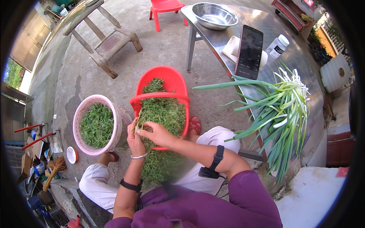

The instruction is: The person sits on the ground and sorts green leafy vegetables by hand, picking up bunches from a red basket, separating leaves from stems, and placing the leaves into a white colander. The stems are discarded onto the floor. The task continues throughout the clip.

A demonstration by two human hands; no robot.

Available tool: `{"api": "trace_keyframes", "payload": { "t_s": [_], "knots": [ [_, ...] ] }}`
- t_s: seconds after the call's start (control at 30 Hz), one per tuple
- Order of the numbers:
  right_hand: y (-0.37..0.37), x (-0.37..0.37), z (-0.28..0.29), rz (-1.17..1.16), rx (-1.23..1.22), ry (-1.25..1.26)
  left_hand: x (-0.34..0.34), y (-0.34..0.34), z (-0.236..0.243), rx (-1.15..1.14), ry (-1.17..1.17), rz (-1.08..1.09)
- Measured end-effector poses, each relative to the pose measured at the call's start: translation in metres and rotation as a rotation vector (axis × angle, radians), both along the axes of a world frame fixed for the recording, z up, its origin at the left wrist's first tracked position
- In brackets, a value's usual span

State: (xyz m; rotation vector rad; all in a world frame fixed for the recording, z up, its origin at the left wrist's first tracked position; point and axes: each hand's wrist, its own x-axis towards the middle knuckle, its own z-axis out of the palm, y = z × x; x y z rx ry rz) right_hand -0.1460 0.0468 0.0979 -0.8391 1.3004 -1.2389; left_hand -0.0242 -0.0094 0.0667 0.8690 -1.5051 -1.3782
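My left hand (135, 141) and my right hand (155, 133) meet over the near left rim of a red plastic basket (161, 79). Between their closed fingertips is a thin sprig of greens (138, 118), held upright. Leafy greens (161, 112) fill the basket beneath its arched handle, and more loose greens (161, 165) lie in front of it, near my lap. Left of the basket stands a pink and white latticed basket (77, 131), with picked greens (97, 125) inside.
On the metal table (224, 40) at right are a steel basin (215, 16), a propped phone (249, 52), a white-capped bottle (277, 46) and scallions (279, 110) overhanging its edge. A wooden chair (114, 41) and red stool (167, 5) stand beyond. A straw broom (56, 165) lies lower left.
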Motion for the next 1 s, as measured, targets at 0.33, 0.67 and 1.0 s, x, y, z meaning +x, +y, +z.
{"api": "trace_keyframes", "payload": {
  "t_s": [0.33,0.67,1.0],
  "knots": [
    [-0.008,0.004,-0.02,-0.31,-0.143,-0.185,-0.006,0.011,0.005,0.084,-0.008,0.03],
    [-0.006,-0.015,0.017,-0.286,-0.461,0.828,0.006,-0.002,0.024,0.106,-0.002,0.049],
    [-0.016,-0.032,0.029,-0.166,-0.054,0.075,0.022,-0.011,0.045,0.45,0.021,0.051]
  ]
}}
